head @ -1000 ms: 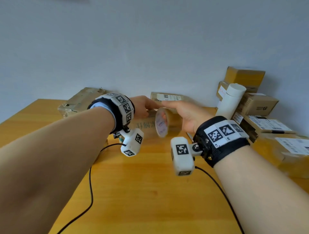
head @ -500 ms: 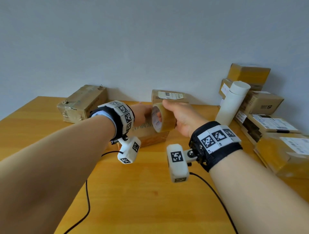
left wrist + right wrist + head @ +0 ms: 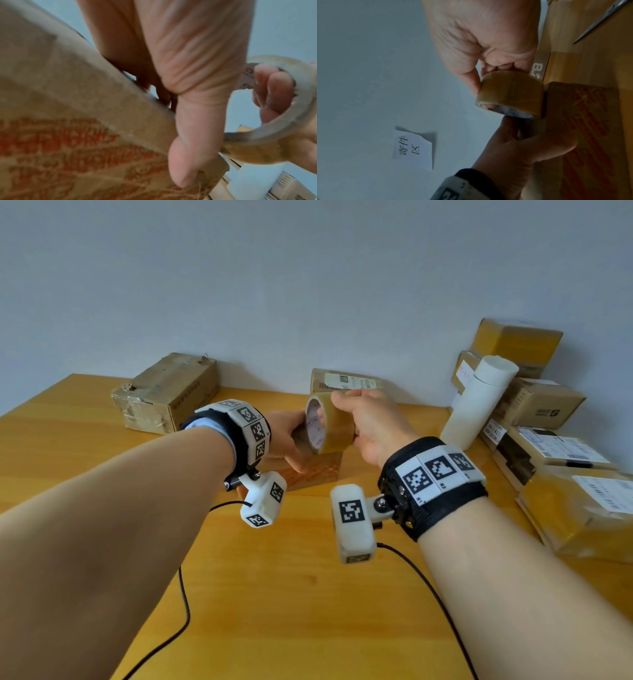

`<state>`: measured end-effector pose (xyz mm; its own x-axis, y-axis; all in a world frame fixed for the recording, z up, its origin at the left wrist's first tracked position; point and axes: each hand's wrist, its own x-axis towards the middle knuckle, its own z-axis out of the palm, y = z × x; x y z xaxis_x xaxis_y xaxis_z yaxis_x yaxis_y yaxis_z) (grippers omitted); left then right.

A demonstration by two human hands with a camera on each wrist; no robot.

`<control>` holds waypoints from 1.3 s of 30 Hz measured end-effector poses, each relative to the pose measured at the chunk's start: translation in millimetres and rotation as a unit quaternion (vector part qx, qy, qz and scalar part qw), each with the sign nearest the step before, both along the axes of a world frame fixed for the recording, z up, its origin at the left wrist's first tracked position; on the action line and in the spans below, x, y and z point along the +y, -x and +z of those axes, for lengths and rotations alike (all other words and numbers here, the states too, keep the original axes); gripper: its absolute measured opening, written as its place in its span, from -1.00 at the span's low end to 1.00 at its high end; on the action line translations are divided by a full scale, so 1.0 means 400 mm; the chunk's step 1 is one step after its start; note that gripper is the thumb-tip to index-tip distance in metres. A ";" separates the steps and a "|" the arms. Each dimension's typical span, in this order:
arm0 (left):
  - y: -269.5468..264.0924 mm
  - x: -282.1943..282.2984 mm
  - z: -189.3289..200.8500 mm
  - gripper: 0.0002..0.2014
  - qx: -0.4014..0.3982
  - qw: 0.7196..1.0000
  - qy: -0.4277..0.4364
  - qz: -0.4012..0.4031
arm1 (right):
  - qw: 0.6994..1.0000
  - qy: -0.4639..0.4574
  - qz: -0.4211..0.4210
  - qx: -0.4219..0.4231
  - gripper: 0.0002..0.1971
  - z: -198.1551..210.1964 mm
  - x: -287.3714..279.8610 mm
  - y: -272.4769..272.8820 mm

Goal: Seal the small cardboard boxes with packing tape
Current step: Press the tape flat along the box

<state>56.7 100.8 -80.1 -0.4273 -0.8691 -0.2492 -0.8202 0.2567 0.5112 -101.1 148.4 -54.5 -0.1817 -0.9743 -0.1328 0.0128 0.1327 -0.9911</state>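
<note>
A small cardboard box with red print (image 3: 317, 470) sits on the wooden table (image 3: 308, 594). My left hand (image 3: 294, 440) grips its near end, thumb (image 3: 193, 135) on the side and fingers over the top. My right hand (image 3: 342, 419) holds a roll of brownish packing tape (image 3: 330, 422) just above the box top, fingers through its core. In the left wrist view the tape roll (image 3: 278, 128) hangs at the right, next to the box (image 3: 77, 135). The right wrist view shows the roll (image 3: 510, 93) against the box (image 3: 590, 128). Whether tape is pulled out is hidden.
A worn larger box (image 3: 168, 392) lies at the back left and a labelled box (image 3: 342, 380) behind my hands. A white tube (image 3: 479, 402) and several stacked boxes (image 3: 541, 405) fill the right side. Scissors (image 3: 599, 23) lie on the table. Cables trail toward me.
My right hand has lifted the tape roll a little above the box top. My left hand has stayed on the box. The head view has dipped.
</note>
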 end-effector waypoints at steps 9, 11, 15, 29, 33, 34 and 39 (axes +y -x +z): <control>-0.007 0.003 -0.003 -0.21 -0.003 0.999 0.034 -0.007 | 0.999 -0.018 -0.015 0.022 -0.77 0.007 0.011 -0.005; -0.007 0.002 -0.005 -0.14 -0.012 0.999 0.039 -0.013 | 0.999 -0.026 -0.013 0.033 -0.72 0.010 0.017 -0.001; -0.016 -0.007 -0.013 -0.01 -0.053 0.997 0.062 -0.003 | 0.996 -0.060 0.011 0.072 -0.86 0.001 0.033 0.016; 0.002 -0.020 -0.028 -0.10 -0.176 0.981 0.071 -0.037 | 0.989 -0.097 0.016 0.108 -0.79 -0.026 0.034 0.019; 0.018 -0.019 -0.021 -0.11 -0.186 0.975 0.086 -0.080 | 0.992 -0.088 0.034 0.081 -0.76 -0.021 0.030 0.023; 0.024 -0.021 -0.018 -0.10 -0.187 0.974 0.089 -0.092 | 0.993 -0.090 0.044 0.068 -0.76 -0.016 0.032 0.026; 0.029 -0.001 -0.019 -0.11 -0.121 0.985 0.110 -0.051 | 0.990 -0.104 0.093 0.020 -0.89 0.006 0.050 0.045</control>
<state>45.0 100.6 -87.8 -0.4665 -0.8691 -0.1645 -0.8754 0.4269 0.2270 -119.0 168.6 -52.0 -0.0117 -0.9441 -0.3295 -0.0692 0.3295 -0.9416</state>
